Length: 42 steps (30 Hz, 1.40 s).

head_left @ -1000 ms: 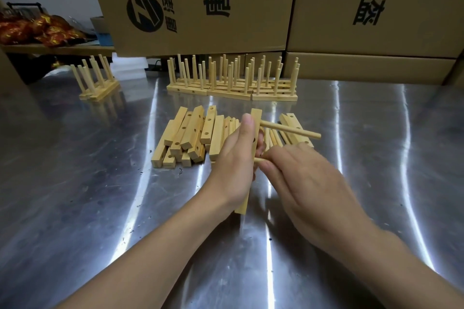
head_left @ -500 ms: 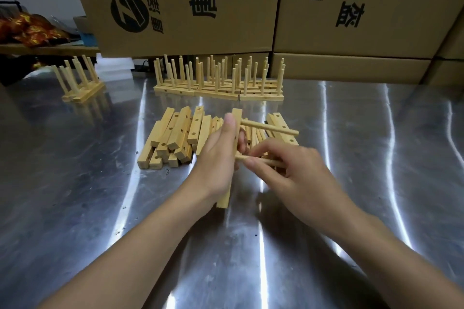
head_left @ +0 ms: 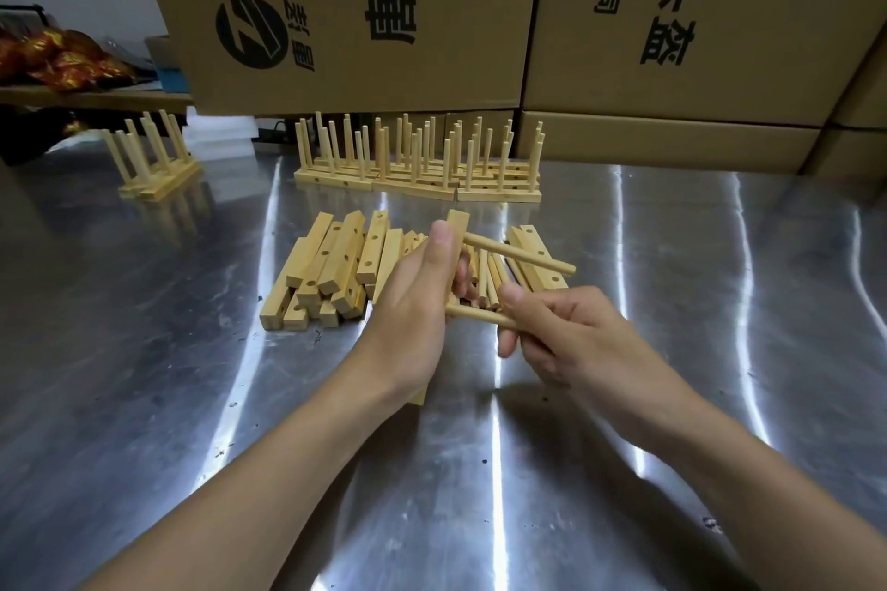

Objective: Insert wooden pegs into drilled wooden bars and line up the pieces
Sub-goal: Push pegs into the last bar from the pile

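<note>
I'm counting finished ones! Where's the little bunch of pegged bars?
In the head view, the little bunch stands far left on the metal table, apart from the long pegged row to its right.

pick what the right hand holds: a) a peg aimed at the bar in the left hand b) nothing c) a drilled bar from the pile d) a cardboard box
a: the right hand pinches a peg that points at the bar gripped by the left hand.

dim room, streaky glare on steel table, wide-angle edge warping
</note>
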Available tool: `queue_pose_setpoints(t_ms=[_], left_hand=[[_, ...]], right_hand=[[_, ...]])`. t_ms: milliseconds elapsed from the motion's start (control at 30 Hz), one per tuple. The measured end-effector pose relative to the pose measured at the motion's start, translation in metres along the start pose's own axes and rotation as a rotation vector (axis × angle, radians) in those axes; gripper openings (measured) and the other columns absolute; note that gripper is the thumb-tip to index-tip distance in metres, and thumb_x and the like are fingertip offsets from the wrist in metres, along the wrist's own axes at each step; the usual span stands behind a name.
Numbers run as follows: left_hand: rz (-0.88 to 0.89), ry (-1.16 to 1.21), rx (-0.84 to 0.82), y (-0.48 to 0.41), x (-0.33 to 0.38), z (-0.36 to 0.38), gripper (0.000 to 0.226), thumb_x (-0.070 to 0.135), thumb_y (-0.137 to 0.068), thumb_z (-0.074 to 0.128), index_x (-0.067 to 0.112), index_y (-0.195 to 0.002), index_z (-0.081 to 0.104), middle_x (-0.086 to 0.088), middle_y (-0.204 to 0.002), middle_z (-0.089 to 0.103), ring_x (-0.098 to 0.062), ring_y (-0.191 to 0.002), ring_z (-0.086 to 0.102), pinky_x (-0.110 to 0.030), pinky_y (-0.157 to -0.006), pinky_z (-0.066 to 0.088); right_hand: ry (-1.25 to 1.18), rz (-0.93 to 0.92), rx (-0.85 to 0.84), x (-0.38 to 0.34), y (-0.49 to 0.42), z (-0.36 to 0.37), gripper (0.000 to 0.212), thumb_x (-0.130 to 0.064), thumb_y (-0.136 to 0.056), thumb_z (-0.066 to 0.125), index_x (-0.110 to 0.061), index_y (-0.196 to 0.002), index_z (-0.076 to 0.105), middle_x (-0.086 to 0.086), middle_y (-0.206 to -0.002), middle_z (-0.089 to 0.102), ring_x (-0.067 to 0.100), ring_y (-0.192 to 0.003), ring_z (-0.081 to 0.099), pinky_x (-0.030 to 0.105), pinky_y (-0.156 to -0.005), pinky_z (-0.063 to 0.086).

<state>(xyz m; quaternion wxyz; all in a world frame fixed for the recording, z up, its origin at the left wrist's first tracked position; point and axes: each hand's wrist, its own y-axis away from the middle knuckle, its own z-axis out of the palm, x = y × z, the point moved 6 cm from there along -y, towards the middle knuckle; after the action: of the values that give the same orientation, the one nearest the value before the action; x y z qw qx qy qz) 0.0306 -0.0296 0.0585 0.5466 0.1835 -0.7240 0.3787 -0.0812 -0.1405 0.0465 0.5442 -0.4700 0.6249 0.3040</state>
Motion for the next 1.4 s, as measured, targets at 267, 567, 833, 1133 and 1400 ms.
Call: queue_pose_setpoints(t_ms=[267,567,833,1133,1400], left_hand=[[-0.281,0.609,0.327,-0.01,-0.016,-0.053,0.058,0.059,-0.112,0.029,0.022,-0.077,0.057,0.005,-0.066,0.049,-0.009,-0.053,0.042,-0.021,-0.046,0.036],[-0.333,0.763,0.263,-0.012,-0.019,-0.048,0.054,0.057,-0.112,0.03,0.021,-0.08,0.054,0.004,-0.068,0.043,-0.01,-0.054,0.036,-0.022,-0.045,0.029],[-0.354,0.742,0.262,-0.011,-0.022,-0.045,0.053,0.057,-0.112,0.031,0.021,-0.081,0.057,0.004,-0.067,0.044,-0.01,-0.054,0.038,-0.022,-0.045,0.031],[-0.359,0.742,0.248,-0.01,-0.024,-0.042,0.054,0.058,-0.111,0.033,0.022,-0.082,0.059,0.005,-0.066,0.045,-0.01,-0.054,0.039,-0.022,-0.044,0.034],[-0.397,0.808,0.255,-0.009,-0.025,-0.041,0.052,0.056,-0.111,0.034,0.021,-0.08,0.056,0.004,-0.066,0.044,-0.009,-0.051,0.039,-0.021,-0.042,0.032]], right_hand=[[0.559,-0.148,0.491,0.011,-0.003,-0.069,0.026,-0.039,-0.105,0.06,-0.032,-0.086,0.076,-0.008,-0.07,0.064,0.006,-0.071,0.057,0.021,-0.06,0.039],[1.115,-0.007,0.365,0.032,-0.016,-0.062,0.046,-0.065,-0.097,0.053,-0.045,-0.137,0.064,-0.011,-0.155,0.039,0.016,-0.143,0.021,0.043,-0.109,0.027],[1.129,0.054,0.254,0.042,-0.02,-0.053,0.054,-0.07,-0.096,0.049,-0.047,-0.144,0.057,-0.013,-0.162,0.03,0.015,-0.148,0.015,0.046,-0.114,0.027],[1.067,-0.014,0.408,0.036,-0.021,-0.058,0.021,-0.054,-0.09,0.073,-0.034,-0.094,0.079,-0.013,-0.133,0.055,0.014,-0.132,0.038,0.032,-0.094,0.026],[0.194,-0.376,0.471,-0.01,-0.003,-0.061,0.012,-0.015,-0.094,0.079,-0.026,-0.099,0.077,-0.007,-0.093,0.079,0.015,-0.087,0.075,0.022,-0.076,0.058]])
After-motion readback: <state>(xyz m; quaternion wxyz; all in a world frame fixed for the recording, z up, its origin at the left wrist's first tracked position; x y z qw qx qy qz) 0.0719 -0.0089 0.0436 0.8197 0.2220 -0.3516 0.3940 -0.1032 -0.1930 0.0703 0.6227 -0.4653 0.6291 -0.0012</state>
